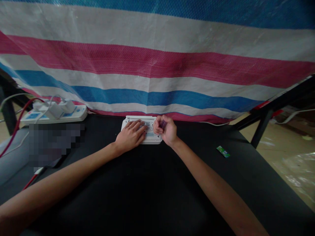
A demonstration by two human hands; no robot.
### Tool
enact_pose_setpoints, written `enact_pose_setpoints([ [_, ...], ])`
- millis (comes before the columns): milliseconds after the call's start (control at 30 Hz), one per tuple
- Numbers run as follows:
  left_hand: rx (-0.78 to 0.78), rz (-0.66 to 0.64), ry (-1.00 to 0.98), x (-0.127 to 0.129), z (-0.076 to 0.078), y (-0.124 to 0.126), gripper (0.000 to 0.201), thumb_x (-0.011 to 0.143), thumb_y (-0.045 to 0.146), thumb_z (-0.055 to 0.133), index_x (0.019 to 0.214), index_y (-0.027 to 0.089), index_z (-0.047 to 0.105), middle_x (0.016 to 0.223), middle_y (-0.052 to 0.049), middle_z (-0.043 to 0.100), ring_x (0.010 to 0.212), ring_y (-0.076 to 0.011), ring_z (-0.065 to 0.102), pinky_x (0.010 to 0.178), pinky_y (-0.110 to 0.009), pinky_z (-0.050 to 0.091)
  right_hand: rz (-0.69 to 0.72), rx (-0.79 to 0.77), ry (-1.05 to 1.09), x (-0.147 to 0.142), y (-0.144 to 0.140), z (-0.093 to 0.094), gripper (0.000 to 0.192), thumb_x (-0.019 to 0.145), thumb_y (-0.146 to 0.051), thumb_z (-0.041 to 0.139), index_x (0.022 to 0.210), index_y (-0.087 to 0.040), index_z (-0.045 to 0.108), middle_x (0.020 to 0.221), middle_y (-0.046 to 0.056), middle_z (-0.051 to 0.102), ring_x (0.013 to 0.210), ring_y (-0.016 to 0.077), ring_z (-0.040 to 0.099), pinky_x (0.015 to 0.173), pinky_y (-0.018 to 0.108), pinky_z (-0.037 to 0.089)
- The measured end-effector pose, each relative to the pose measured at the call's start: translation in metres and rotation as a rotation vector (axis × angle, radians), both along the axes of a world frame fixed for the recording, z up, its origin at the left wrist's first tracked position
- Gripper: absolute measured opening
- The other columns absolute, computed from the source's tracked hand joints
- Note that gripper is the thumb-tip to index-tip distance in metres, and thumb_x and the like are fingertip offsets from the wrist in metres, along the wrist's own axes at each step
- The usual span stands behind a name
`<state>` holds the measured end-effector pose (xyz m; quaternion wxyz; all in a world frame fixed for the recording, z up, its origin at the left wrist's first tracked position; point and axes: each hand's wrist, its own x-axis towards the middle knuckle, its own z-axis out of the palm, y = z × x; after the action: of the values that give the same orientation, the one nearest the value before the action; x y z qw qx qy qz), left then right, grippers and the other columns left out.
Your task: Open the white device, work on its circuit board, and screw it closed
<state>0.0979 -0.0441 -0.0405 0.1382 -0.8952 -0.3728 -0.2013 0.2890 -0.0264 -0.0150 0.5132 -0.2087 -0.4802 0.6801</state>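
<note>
We see a white perforated board [150,131] flat on the black table [157,190], far edge by the striped tarp [157,65]. Left hand [130,135] lies spread on it. Right hand [166,130] pinches something small, possibly purplish; too blurry to identify.

matt black tabletop [152,183], woven plastic tarp [157,62], white plastic tray [150,139]

Black counter [152,183]; striped tarp [157,62] behind; power strip [55,114] with chargers far left; small green packet [223,151] right.
</note>
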Motion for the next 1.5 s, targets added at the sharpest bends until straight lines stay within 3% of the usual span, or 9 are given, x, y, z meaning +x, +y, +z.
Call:
enact_pose_setpoints([
  [633, -0.03, -0.01, -0.051, 0.0, -0.0009, 0.0004, 0.038, 0.101, 0.033, 0.039, 0.124, 0.014, 0.063, 0.129, -0.017, 0.062, 0.123, -0.0317, 0.056, 0.101, -0.05, 0.046, -0.034, -0.017, -0.087, -0.0029, -0.0017, -0.002, 0.054, 0.079, -0.069, 0.052, 0.056, -0.021, 0.05, 0.039, -0.008, 0.03, 0.035, 0.0071, 0.023, 0.039, 0.023, 0.023],
  [1500, -0.039, -0.002, -0.023, 0.0002, 0.0014, -0.0004, 0.038, 0.101, 0.031, 0.038, 0.124, 0.014, 0.063, 0.13, -0.016, 0.062, 0.123, -0.0319, 0.056, 0.101, -0.049, 0.045, -0.04, -0.017, -0.103, -0.0044, 0.0006, -0.0042, 0.056, 0.075, -0.073, 0.053, 0.056, -0.021, 0.051, 0.038, -0.008, 0.031, 0.033, 0.007, 0.024, 0.038, 0.023, 0.022],
])
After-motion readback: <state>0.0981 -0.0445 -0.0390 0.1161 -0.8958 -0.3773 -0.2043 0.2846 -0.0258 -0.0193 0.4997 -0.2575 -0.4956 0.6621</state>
